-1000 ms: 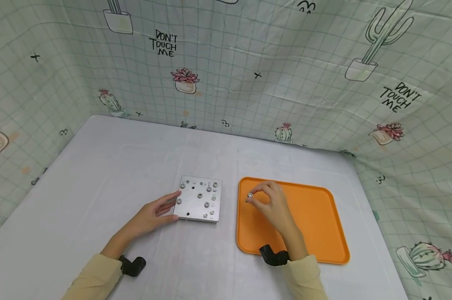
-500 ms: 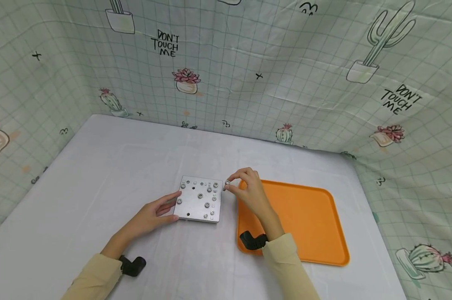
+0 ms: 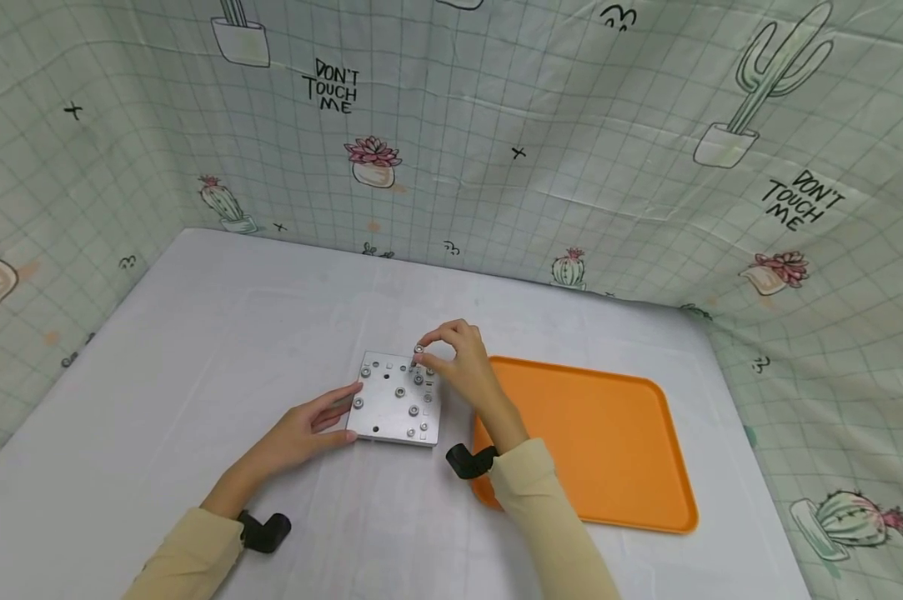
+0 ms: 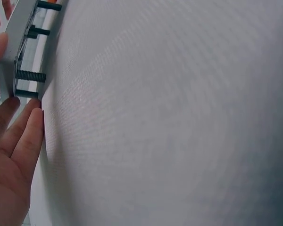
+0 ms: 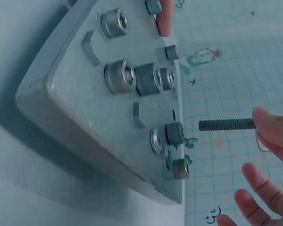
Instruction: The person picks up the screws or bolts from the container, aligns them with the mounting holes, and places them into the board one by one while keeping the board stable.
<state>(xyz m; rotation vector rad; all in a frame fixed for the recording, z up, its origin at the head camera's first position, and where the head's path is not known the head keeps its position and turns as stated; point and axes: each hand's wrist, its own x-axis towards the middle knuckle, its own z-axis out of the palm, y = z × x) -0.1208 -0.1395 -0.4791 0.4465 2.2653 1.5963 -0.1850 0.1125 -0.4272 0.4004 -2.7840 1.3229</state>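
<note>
A square silver metal plate (image 3: 391,414) holds several socket head screws and has some bare holes on top. Along its left edge my left hand (image 3: 301,432) holds it, thumb at the near corner and fingers farther back. Threaded screw ends (image 4: 32,76) stick out under the plate in the left wrist view. My right hand (image 3: 462,364) pinches a socket head screw (image 5: 226,124) between thumb and index finger over the plate's far right part. Its threaded shaft points toward the plate, its tip apart from the surface in the right wrist view.
An orange tray (image 3: 586,442) lies right of the plate, partly under my right forearm. A white cloth covers the table (image 3: 271,308). Behind it hangs a checked curtain (image 3: 451,192) with cactus prints. A black wrist camera (image 3: 265,533) sits on my left wrist.
My right hand has moved left from over the orange tray to above the plate, carrying the screw. The left hand and the plate have stayed in place.
</note>
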